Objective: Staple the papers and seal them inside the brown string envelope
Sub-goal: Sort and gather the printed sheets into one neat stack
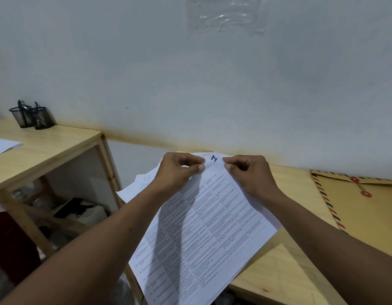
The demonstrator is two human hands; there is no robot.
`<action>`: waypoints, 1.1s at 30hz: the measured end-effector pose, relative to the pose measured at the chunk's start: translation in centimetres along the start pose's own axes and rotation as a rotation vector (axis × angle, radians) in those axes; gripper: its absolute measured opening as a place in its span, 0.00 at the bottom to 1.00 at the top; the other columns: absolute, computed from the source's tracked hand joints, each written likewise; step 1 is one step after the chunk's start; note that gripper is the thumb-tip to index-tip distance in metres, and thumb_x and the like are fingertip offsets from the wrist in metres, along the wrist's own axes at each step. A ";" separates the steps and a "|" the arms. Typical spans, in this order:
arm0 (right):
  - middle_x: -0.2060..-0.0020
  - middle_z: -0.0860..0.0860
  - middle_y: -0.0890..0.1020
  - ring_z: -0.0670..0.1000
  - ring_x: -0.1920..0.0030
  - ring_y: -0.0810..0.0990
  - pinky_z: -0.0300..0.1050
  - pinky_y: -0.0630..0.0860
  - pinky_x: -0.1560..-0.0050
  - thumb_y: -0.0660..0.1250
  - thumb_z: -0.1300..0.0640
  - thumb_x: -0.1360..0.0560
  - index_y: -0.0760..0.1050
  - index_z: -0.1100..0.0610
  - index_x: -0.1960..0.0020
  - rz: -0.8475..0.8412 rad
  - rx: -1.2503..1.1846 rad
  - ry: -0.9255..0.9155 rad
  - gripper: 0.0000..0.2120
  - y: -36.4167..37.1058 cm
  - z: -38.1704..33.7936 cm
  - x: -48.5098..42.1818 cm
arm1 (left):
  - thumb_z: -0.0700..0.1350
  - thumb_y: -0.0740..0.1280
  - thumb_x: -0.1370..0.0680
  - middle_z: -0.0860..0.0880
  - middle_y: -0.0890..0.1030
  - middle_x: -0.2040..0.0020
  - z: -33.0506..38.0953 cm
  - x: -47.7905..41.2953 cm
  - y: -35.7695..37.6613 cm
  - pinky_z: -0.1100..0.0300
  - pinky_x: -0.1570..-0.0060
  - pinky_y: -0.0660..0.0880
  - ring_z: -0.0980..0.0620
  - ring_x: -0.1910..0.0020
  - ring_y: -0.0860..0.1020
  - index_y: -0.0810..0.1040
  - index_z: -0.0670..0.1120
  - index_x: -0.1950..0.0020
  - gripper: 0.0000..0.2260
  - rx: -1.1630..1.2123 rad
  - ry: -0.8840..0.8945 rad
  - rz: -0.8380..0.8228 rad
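A stack of white printed papers (203, 230) with table text and a blue handwritten "1" at the top lies tilted over the desk edge. My left hand (179, 170) pinches the top edge of the stack left of the "1". My right hand (250, 172) pinches the same edge right of it. More sheets stick out underneath at the left. The brown string envelope (371, 210), with a striped border and red string buttons, lies flat on the desk at the right, apart from both hands. No stapler is visible.
A wooden desk (296, 186) runs under the papers against a pale wall. A second wooden shelf unit (47, 146) stands at the left, with two black mesh pen holders (32, 116) and a white sheet (3, 145) on top. Dark items sit on its lower shelf.
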State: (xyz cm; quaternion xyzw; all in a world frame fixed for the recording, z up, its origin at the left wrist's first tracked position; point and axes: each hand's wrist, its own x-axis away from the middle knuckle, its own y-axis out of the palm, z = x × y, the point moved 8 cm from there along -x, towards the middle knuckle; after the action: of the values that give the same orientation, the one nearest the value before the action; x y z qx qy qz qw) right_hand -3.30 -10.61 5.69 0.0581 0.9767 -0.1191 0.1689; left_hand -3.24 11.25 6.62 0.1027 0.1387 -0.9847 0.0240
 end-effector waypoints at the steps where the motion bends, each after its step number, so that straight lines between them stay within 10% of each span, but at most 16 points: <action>1: 0.55 0.45 0.88 0.43 0.53 0.85 0.38 0.79 0.49 0.74 0.61 0.24 0.87 0.55 0.48 0.001 0.003 -0.002 0.07 0.0 0.0 0.0 | 0.43 0.79 0.27 0.54 0.88 0.55 0.0 0.0 0.0 0.63 0.53 0.77 0.62 0.57 0.83 0.88 0.53 0.57 0.04 -0.002 0.003 -0.003; 18: 0.56 0.42 0.87 0.36 0.57 0.84 0.28 0.75 0.54 0.73 0.63 0.24 0.87 0.54 0.48 -0.041 0.020 -0.011 0.08 2.1 -0.1 0.5 | 0.42 0.79 0.27 0.50 0.88 0.58 -1.2 0.6 -1.5 0.62 0.55 0.77 0.60 0.61 0.82 0.88 0.50 0.56 0.03 -0.013 0.007 0.027; 33: 0.56 0.55 0.87 0.51 0.58 0.85 0.42 0.80 0.58 0.67 0.62 0.20 0.84 0.57 0.44 -0.248 0.063 0.115 0.09 6.3 0.9 0.8 | 0.39 0.79 0.28 0.55 0.88 0.59 -5.2 2.5 -8.0 0.74 0.59 0.76 0.64 0.59 0.84 0.89 0.49 0.56 0.06 -0.091 -0.106 0.036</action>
State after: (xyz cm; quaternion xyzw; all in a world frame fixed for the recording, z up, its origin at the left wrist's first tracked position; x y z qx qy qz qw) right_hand -2.74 -4.69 3.22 -0.0509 0.9802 -0.1661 0.0946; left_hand -5.24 20.30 3.34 0.0516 0.1801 -0.9808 0.0537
